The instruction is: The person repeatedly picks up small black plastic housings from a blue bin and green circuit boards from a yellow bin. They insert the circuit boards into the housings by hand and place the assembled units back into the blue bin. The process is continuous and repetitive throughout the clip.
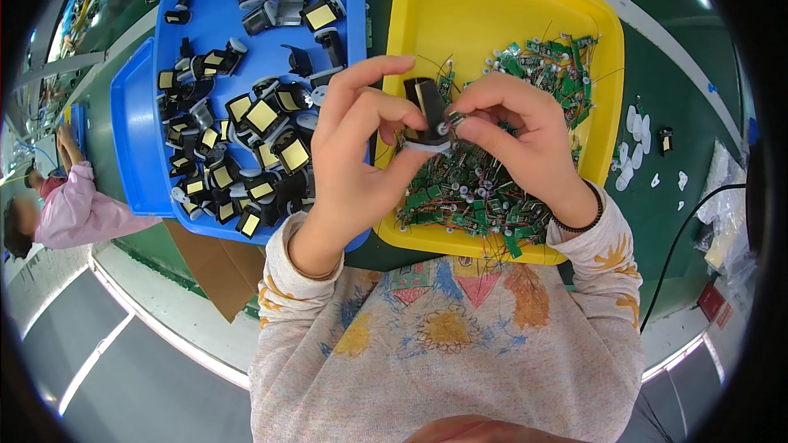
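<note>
Your left hand (349,143) curls its fingers around a glossy black housing (428,102), cream-striped and pale-rimmed, above the yellow tray (439,4). Your right hand (529,135) narrows its fingers on a tiny part (450,122) beside the housing.

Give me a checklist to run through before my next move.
1. Left hand holding the black housing: ok.
2. Right hand pinching a small part beside the housing: ok.
3. Small part touching the housing: cannot tell, too small and partly hidden.
4. More housings in the blue tray: ok, many there.
5. Circuit boards lying apart in the yellow tray: not ok, heaped together.
</note>
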`<act>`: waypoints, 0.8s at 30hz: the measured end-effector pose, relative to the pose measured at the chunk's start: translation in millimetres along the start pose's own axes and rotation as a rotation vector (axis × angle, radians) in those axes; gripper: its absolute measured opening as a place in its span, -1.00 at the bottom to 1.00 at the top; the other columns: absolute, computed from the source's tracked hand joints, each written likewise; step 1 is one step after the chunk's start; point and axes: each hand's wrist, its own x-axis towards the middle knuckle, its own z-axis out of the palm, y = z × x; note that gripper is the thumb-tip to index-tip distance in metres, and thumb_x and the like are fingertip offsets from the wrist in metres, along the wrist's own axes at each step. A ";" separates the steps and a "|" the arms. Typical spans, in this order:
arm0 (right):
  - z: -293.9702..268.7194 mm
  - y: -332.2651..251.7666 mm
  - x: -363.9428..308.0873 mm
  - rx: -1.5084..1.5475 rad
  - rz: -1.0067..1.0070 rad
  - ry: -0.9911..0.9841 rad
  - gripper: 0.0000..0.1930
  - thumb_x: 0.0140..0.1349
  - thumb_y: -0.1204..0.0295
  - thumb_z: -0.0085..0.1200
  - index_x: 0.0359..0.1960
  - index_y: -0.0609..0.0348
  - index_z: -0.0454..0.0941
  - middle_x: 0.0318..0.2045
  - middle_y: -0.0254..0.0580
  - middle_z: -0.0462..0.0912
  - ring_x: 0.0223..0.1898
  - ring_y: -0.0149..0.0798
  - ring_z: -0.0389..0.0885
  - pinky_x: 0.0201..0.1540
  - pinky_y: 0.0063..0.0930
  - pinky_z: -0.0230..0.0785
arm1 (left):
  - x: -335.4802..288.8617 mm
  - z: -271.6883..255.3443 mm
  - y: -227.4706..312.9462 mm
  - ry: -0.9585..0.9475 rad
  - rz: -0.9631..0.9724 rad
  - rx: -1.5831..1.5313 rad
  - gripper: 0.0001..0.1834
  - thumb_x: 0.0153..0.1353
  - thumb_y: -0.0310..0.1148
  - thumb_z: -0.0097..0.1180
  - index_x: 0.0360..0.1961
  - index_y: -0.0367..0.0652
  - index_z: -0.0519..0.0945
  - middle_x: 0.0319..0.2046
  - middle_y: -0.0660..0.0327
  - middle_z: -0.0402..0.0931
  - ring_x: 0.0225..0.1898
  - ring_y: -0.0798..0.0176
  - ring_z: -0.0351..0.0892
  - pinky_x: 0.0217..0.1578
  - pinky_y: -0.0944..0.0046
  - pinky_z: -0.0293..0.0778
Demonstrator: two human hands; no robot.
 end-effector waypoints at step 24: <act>1.5 -10.0 -2.8 0.585 0.320 -0.060 -0.87 0.11 0.52 0.08 -0.35 0.24 0.39 -0.57 -0.35 0.49 -0.60 -0.50 0.52 -0.53 -0.73 0.38 | -1.4 10.7 -2.1 -0.037 -0.299 -0.569 -0.58 0.08 -0.49 0.09 -0.02 -0.29 0.29 -0.28 0.22 0.44 -0.28 0.43 0.39 -0.21 0.45 0.29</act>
